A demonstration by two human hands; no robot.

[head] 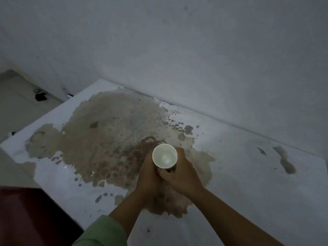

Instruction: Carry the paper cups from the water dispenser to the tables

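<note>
A white paper cup [164,155] stands upright over the middle of a white table [239,183], seen from above, with clear water inside. My left hand [148,174] wraps its left side and my right hand [180,173] wraps its right side, both closed around the cup's wall. The cup's lower part and base are hidden by my fingers, so I cannot tell whether it rests on the table top. A green sleeve covers my left forearm.
A large brownish worn patch [110,139] covers much of the table top. A white wall [195,59] runs along the table's far edge. A dark red object [30,217] sits at the lower left. Pale floor with a small dark object [40,96] lies to the far left.
</note>
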